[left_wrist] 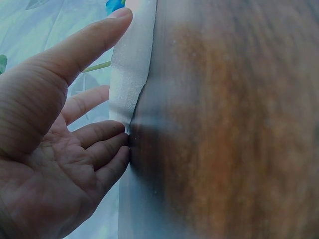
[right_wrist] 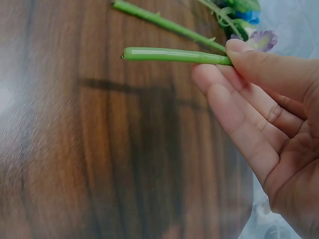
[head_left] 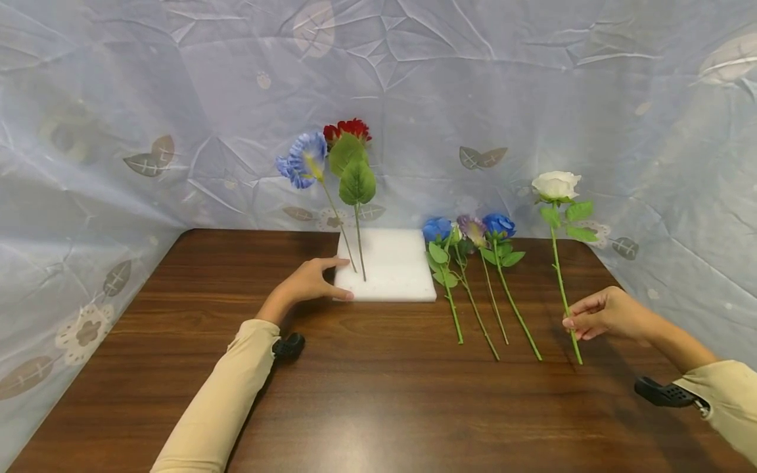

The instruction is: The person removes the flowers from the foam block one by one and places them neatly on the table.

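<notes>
Left hand (head_left: 307, 284): fingers straight, pressed against edge of white foam block (head_left: 393, 272), steadying it. Right hand (head_left: 603, 314): thumb and fingers pinch low stem of white rose (head_left: 556, 186), held upright off table (head_left: 378, 394), right of the three flowers lying flat.

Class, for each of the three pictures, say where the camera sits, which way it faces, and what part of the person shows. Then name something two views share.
Head: worn on the head, looking forward and down over the wooden table; both sleeved forearms, the left hand and the right hand show.
Left wrist: faces along the palm of the left hand, fingertips against the white foam block.
Right wrist: faces the right hand pinching the white rose's stem.
Shared: head and right wrist views both show that stem; head and left wrist both show the foam block.
</notes>
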Action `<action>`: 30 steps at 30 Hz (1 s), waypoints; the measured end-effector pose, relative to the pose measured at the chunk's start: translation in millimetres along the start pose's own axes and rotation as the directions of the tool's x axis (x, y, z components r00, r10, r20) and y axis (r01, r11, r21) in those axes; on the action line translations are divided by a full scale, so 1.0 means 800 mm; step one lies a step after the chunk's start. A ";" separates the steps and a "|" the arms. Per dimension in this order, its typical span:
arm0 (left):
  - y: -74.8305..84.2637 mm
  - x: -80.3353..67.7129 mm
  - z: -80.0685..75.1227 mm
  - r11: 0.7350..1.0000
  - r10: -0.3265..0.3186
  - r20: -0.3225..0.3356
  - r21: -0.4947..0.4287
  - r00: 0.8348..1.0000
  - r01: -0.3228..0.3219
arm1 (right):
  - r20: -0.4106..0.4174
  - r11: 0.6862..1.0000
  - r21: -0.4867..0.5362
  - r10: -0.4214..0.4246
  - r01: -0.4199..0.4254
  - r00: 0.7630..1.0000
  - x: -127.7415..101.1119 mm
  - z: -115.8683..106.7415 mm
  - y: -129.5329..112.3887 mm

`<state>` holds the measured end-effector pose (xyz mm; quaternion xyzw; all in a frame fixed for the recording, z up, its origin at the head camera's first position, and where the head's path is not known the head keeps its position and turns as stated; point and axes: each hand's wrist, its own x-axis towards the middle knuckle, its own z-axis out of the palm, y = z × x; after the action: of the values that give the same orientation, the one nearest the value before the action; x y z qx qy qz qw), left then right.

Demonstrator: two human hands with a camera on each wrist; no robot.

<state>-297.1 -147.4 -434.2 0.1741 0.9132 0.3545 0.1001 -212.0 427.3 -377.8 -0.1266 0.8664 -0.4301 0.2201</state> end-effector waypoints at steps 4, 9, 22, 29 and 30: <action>-0.002 0.001 0.001 1.000 0.010 0.004 0.002 1.000 -0.010 | 0.021 1.000 0.000 0.016 -0.016 1.000 0.002 -0.001 0.012; -0.003 0.001 0.001 1.000 0.014 0.012 -0.005 1.000 -0.014 | 0.056 0.999 -0.003 0.050 -0.050 0.997 0.005 -0.002 0.024; -0.002 0.002 0.000 1.000 0.008 0.014 0.007 1.000 -0.008 | 0.070 0.995 -0.040 0.093 -0.090 0.993 0.013 0.007 0.029; -0.003 0.002 -0.001 1.000 0.005 0.007 0.012 1.000 -0.005 | 0.058 0.995 -0.039 0.092 -0.090 0.994 0.018 0.012 0.028; -0.003 0.002 -0.001 1.000 0.005 0.007 0.013 1.000 -0.005 | 0.055 0.995 -0.037 0.096 -0.094 0.994 0.018 0.012 0.028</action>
<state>-299.2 -148.7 -435.2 0.1782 0.9146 0.3484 0.1013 -220.7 428.0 -404.7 -0.1009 0.8722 -0.4002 0.2625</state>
